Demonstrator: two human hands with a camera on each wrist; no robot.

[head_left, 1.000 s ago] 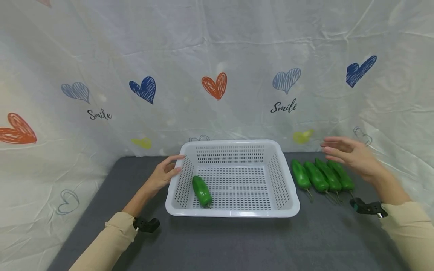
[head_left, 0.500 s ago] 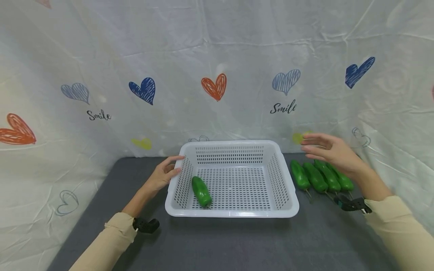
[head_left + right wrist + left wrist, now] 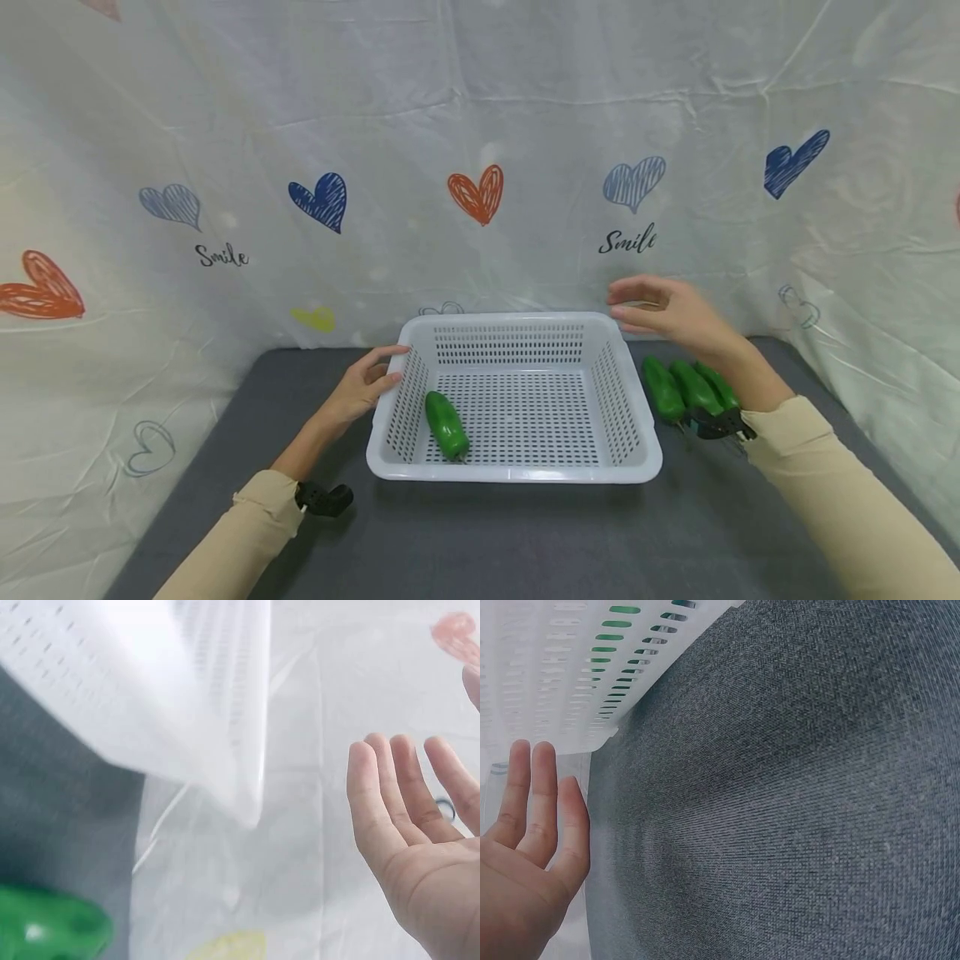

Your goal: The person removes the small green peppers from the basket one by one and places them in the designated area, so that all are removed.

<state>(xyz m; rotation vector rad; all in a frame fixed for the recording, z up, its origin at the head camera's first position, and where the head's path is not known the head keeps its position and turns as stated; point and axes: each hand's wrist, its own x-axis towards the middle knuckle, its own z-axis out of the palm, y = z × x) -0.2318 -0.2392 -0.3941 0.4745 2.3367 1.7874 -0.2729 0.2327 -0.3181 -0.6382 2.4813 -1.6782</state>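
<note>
In the head view, a white perforated plastic basket stands on the dark table, with one green pepper lying at its left inside. My left hand touches the basket's left rim with its index finger and thumb. Straight fingers of that hand show beside the outer wall in the left wrist view. My right hand is raised near the basket's back right corner, holding nothing, its fingers loosely extended. Below it, more green peppers lie in a row right of the basket, partly hidden by my right wrist.
A white curtain printed with hearts and "Smile" hangs just behind the table. The grey table cloth spreads in front of the basket. Each wrist wears a black strapped camera.
My right hand has moved left, from above the right end of the pepper row to the basket's back right corner. The left hand, basket and pepper inside have stayed put.
</note>
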